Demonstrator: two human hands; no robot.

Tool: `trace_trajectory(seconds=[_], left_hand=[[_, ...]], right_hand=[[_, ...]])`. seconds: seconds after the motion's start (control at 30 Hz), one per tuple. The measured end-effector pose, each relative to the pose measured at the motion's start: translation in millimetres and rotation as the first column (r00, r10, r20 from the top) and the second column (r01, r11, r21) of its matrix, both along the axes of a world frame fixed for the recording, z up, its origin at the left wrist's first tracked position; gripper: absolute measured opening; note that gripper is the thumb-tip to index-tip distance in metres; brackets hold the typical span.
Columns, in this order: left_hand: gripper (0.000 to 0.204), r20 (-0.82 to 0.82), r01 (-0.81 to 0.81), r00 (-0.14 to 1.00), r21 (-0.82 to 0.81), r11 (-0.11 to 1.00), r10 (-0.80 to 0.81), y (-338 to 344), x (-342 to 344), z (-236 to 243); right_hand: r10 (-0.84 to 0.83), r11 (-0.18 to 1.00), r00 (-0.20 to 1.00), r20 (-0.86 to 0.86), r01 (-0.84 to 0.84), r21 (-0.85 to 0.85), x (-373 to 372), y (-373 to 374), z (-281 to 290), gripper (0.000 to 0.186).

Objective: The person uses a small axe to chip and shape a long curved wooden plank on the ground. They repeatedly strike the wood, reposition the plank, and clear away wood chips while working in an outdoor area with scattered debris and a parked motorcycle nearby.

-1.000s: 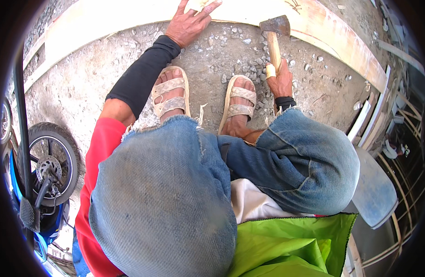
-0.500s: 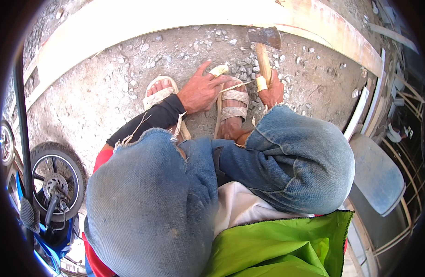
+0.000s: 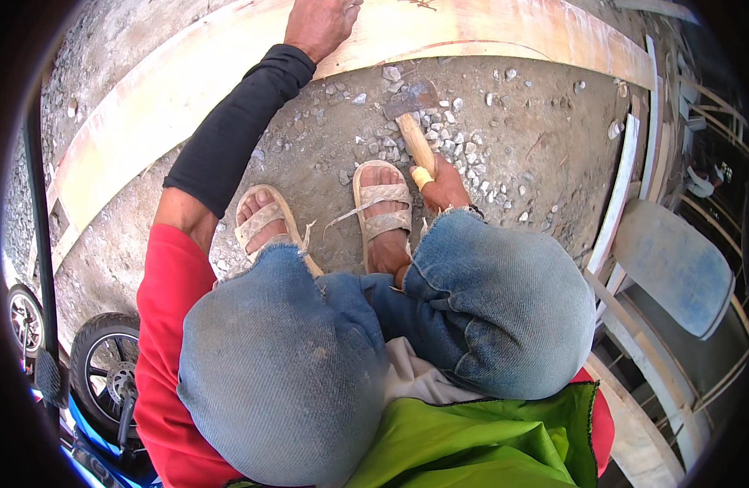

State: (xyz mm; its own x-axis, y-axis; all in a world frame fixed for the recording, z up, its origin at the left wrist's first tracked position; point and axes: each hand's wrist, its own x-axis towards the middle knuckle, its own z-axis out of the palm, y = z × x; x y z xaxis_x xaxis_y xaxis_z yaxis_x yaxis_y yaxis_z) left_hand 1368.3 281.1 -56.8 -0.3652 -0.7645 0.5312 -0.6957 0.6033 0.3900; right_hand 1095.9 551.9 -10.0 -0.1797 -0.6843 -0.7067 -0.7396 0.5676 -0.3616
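My right hand [image 3: 445, 185], its thumb wrapped in a pale yellow band, is closed round the wooden handle of a hatchet [image 3: 416, 140]. The dark, worn blade points away from me, just above the gravelly ground. My left arm, in a black sleeve, reaches far forward to a long pale wooden board [image 3: 472, 32]. Over that board is my left hand [image 3: 319, 31]; the top edge of the picture cuts off most of its fingers, so its grip is hidden.
My sandalled feet [image 3: 385, 207] stand on dirt with scattered stones [image 3: 472, 159]. Parked at the left is a motorcycle, its front wheel [image 3: 106, 366] showing. At the right are a blue-grey chair [image 3: 675, 260] and timber strips [image 3: 617, 195].
My left hand has gone from near my feet forward to the board. The hatchet in my right hand appears lower and farther left, and the whole view has shifted.
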Motion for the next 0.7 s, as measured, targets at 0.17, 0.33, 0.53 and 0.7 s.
trace_trajectory(seconds=[0.17,0.33,0.53,0.7], left_hand=[[0.014,-0.022,0.098,0.995,0.117,0.988,-0.096,-65,-49,-12],[0.014,-0.030,0.171,0.985,0.153,0.973,-0.168,-85,-82,-27],[0.015,0.063,0.167,0.984,0.032,0.985,-0.169,-85,-98,-36],[0.016,0.128,0.133,0.982,0.069,0.989,-0.141,-82,-96,-26]], right_hand=[[-0.164,0.976,0.978,0.127,0.143,0.164,0,6,-11,0.050],[-0.151,0.988,0.977,0.152,0.148,0.033,1,9,-13,0.047],[-0.270,0.957,0.925,0.268,0.228,0.177,-7,2,-10,0.042],[-0.323,0.932,0.908,0.267,0.258,0.253,-9,-2,-11,0.040]])
